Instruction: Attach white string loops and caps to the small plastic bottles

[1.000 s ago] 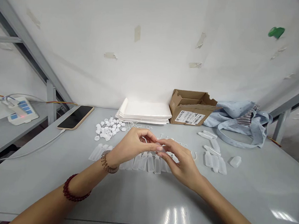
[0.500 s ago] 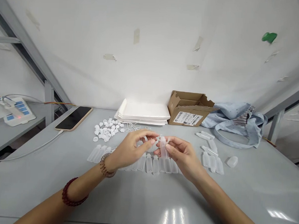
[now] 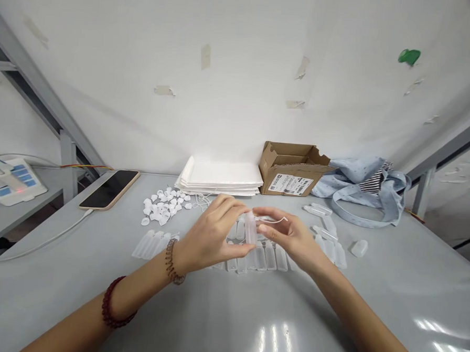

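Observation:
A small translucent plastic bottle stands upright between the thumb and fingers of my left hand, which grips it top and bottom. My right hand is at the bottle's right side with thumb and fingers pinched on a thin white cord that runs from near the bottle's top. Whether the right fingertips also touch the bottle is hard to see. Below and behind both hands lies a row of similar bottles, partly hidden. More bottles lie to the left of my left hand.
White caps lie scattered at the left, beside a charging phone. At the back are stacked white sheets, a cardboard box and a pale blue cloth bag. Clear covers and one loose piece are at the right.
My left hand has moved from the bottle's top to gripping it top and bottom. My right hand has shifted off the bottle's body, and the cord now shows across it. The view has turned slightly right.

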Motion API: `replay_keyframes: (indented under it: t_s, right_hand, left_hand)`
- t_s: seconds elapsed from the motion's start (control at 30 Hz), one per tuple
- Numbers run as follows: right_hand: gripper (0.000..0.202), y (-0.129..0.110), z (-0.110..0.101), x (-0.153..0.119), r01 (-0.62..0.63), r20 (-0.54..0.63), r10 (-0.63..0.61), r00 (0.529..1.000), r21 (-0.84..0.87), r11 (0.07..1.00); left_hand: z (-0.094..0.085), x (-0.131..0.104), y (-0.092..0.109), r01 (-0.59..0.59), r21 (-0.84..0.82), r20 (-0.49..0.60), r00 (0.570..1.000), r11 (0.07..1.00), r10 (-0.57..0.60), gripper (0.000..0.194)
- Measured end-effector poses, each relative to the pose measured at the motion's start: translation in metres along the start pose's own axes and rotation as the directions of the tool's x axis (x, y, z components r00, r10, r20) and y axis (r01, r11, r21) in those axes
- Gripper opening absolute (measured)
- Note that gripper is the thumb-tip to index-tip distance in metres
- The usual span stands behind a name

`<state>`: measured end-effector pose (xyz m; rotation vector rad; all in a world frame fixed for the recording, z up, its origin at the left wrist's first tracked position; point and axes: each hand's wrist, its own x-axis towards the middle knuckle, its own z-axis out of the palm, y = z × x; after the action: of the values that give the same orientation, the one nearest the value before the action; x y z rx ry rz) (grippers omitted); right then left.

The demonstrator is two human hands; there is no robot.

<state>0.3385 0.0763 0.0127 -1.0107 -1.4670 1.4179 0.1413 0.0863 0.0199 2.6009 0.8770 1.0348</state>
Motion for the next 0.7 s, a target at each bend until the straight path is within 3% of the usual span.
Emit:
replay_keyframes:
  t_s: [0.1,0.2,0.4,0.57,0.7]
  right_hand:
    - [0.043,-0.009,-0.018,0.0,0.146,-0.165,-0.171,0.971,-0.153,0.977]
    - [0.024,-0.015,-0.04,-0.001,0.178,-0.226,-0.246,0.943,-0.283,0.943]
    - [0.018,-0.014,-0.084,-0.001,0.06,-0.249,-0.197,0.948,-0.468,0.882]
    - [0.009,-0.002,-0.102,0.004,-0.102,-0.197,-0.03,0.98,-0.625,0.774]
    - [0.012,0.005,-0.103,0.009,-0.131,-0.2,-0.02,0.979,-0.709,0.693]
  left_hand:
    - [-0.002,0.018,-0.004,-0.038,0.039,0.082,0.996,0.999,0.035,0.043]
    - [0.004,0.04,-0.008,-0.056,0.045,0.116,0.992,0.997,0.05,0.045]
    - [0.038,0.071,-0.019,0.071,-0.021,0.263,0.963,0.997,-0.063,0.049]
    - [0.067,0.08,-0.029,0.219,-0.079,0.463,0.872,0.972,-0.159,0.057]
    - [0.078,0.083,-0.032,0.275,-0.047,0.572,0.796,0.96,-0.2,0.06]
